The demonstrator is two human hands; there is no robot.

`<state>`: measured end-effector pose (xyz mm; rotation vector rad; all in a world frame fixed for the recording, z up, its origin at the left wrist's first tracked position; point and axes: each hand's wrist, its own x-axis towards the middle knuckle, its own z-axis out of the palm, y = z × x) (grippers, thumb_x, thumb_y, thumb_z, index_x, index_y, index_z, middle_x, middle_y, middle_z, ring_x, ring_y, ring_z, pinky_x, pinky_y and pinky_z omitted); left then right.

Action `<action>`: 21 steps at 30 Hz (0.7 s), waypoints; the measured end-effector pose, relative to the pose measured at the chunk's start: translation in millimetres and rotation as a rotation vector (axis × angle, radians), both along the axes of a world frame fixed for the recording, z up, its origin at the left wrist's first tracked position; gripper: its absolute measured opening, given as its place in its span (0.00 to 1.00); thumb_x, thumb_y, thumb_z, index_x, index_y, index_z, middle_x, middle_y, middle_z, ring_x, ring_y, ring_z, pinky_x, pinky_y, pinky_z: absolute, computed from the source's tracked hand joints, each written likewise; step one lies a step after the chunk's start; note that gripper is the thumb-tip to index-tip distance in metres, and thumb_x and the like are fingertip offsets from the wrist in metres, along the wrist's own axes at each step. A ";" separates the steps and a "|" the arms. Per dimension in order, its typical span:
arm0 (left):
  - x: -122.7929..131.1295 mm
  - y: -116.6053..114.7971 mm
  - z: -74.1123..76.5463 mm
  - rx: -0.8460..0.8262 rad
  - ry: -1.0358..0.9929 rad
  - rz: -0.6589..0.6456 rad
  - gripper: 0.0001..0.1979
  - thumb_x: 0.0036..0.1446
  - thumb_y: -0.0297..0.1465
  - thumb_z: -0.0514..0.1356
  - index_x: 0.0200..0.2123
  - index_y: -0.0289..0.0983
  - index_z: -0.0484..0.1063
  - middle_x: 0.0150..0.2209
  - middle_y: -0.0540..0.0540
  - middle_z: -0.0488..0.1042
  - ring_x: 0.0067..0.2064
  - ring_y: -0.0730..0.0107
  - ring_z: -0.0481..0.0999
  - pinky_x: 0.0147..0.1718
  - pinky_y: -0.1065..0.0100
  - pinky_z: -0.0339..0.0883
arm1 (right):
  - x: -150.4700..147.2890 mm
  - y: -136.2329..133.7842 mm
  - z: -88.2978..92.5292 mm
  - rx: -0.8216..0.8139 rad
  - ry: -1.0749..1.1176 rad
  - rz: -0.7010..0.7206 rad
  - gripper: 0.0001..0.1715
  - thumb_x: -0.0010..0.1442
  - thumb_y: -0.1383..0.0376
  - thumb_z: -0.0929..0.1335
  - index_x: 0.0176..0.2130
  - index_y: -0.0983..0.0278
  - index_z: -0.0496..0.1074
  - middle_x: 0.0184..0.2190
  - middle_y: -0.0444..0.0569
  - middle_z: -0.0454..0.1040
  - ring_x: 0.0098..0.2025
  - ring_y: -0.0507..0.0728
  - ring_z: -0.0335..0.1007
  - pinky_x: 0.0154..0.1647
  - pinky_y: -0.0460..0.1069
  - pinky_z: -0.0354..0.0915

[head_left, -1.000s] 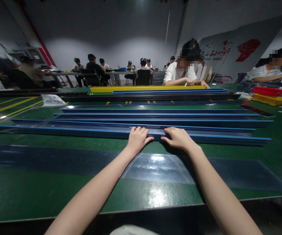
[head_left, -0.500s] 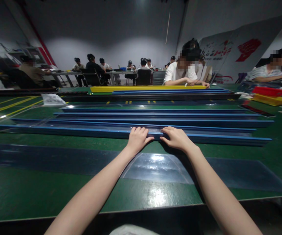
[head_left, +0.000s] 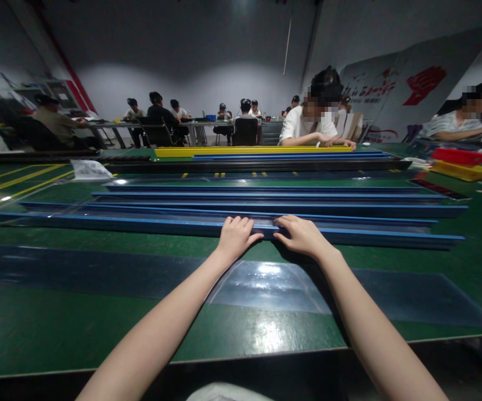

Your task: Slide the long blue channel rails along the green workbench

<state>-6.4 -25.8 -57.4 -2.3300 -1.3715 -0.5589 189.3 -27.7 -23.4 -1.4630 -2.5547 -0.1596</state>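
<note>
The nearest long blue plastic channel strip (head_left: 140, 224) lies across the green table (head_left: 111, 328). My left hand (head_left: 236, 235) is closed over its front wall near the middle, fingertips inside the channel and thumb along the outside. A short gap to the right, my right hand (head_left: 301, 234) grips the same wall, its fingers curled over the top edge. Behind it lie more blue strips (head_left: 412, 210), roughly parallel. Under my forearms, a long clear plastic sheet (head_left: 416, 295) rests flat near the table's front edge.
Farther back lie a black strip (head_left: 266, 166) and a yellow strip (head_left: 224, 151). Red and yellow trays (head_left: 460, 170) and a dark phone-like slab (head_left: 439, 189) are at the right. A co-worker (head_left: 307, 122) leans over the far side. A crumpled clear wrapper (head_left: 90, 170) sits at the left.
My hands and the blue strips stay in place. Across the table, the co-worker's hand has shifted slightly to the left.
</note>
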 end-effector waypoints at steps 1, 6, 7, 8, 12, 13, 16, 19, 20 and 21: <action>0.0 0.1 -0.1 -0.001 0.002 0.001 0.19 0.55 0.47 0.52 0.32 0.36 0.68 0.33 0.45 0.74 0.36 0.63 0.68 0.34 0.63 0.52 | 0.0 0.2 -0.4 -0.002 0.002 0.001 0.18 0.57 0.58 0.61 0.43 0.64 0.69 0.45 0.54 0.71 0.46 0.58 0.66 0.42 0.48 0.60; -0.4 0.6 -0.1 -0.008 0.002 0.002 0.19 0.55 0.47 0.51 0.32 0.36 0.68 0.33 0.46 0.74 0.36 0.63 0.69 0.34 0.64 0.51 | -0.5 0.6 -1.9 0.001 -0.002 -0.009 0.18 0.57 0.58 0.61 0.44 0.64 0.69 0.45 0.54 0.71 0.46 0.58 0.66 0.42 0.49 0.60; -0.5 0.7 -0.1 -0.010 0.001 0.002 0.19 0.55 0.47 0.51 0.32 0.36 0.68 0.33 0.46 0.74 0.36 0.63 0.69 0.34 0.64 0.51 | -0.6 0.6 -2.0 0.002 -0.004 -0.011 0.18 0.57 0.58 0.61 0.43 0.64 0.69 0.45 0.54 0.71 0.46 0.58 0.66 0.42 0.48 0.60; -0.6 0.8 -0.1 -0.011 0.000 0.002 0.20 0.55 0.47 0.51 0.32 0.35 0.68 0.33 0.46 0.74 0.36 0.63 0.69 0.34 0.64 0.51 | -0.6 0.7 -2.2 0.003 -0.006 -0.011 0.18 0.57 0.58 0.61 0.43 0.64 0.69 0.45 0.54 0.71 0.46 0.58 0.66 0.42 0.48 0.60; -0.6 0.9 -0.1 -0.017 0.002 0.004 0.20 0.55 0.47 0.51 0.32 0.35 0.68 0.33 0.46 0.74 0.36 0.63 0.69 0.34 0.63 0.52 | -0.7 1.0 -2.4 0.011 -0.006 -0.005 0.18 0.57 0.58 0.61 0.43 0.64 0.69 0.45 0.54 0.72 0.46 0.58 0.67 0.42 0.49 0.60; -0.6 0.9 0.0 -0.019 0.002 0.004 0.19 0.55 0.47 0.51 0.32 0.35 0.68 0.33 0.45 0.74 0.36 0.63 0.69 0.34 0.64 0.52 | -0.7 0.9 -2.3 0.012 -0.005 -0.005 0.18 0.57 0.58 0.61 0.43 0.64 0.69 0.45 0.54 0.72 0.46 0.58 0.67 0.42 0.49 0.60; -0.8 1.2 -0.2 -0.024 0.000 0.004 0.19 0.55 0.46 0.52 0.32 0.35 0.68 0.33 0.45 0.74 0.36 0.63 0.69 0.34 0.64 0.52 | -1.0 0.6 -1.8 0.008 -0.004 -0.008 0.18 0.57 0.58 0.61 0.43 0.65 0.69 0.45 0.54 0.72 0.46 0.58 0.67 0.42 0.49 0.60; -1.1 1.6 -0.5 -0.024 -0.004 0.000 0.19 0.55 0.47 0.51 0.32 0.35 0.68 0.32 0.45 0.74 0.36 0.63 0.69 0.33 0.64 0.51 | -1.3 0.3 -1.5 0.003 -0.008 -0.010 0.18 0.58 0.58 0.61 0.43 0.65 0.70 0.45 0.54 0.72 0.46 0.58 0.67 0.41 0.48 0.60; -1.1 1.6 -0.5 -0.023 -0.005 -0.001 0.19 0.55 0.47 0.51 0.32 0.35 0.68 0.32 0.45 0.74 0.36 0.63 0.69 0.33 0.64 0.51 | -1.4 0.3 -1.6 0.004 -0.009 -0.007 0.18 0.58 0.59 0.61 0.43 0.65 0.70 0.45 0.54 0.71 0.46 0.58 0.67 0.41 0.48 0.60; -1.1 1.7 -0.4 -0.022 -0.005 -0.002 0.19 0.55 0.47 0.51 0.32 0.35 0.68 0.32 0.45 0.74 0.36 0.63 0.69 0.33 0.64 0.51 | -1.4 0.4 -1.7 0.005 -0.010 -0.006 0.17 0.58 0.59 0.61 0.43 0.65 0.70 0.45 0.54 0.71 0.46 0.58 0.67 0.41 0.48 0.60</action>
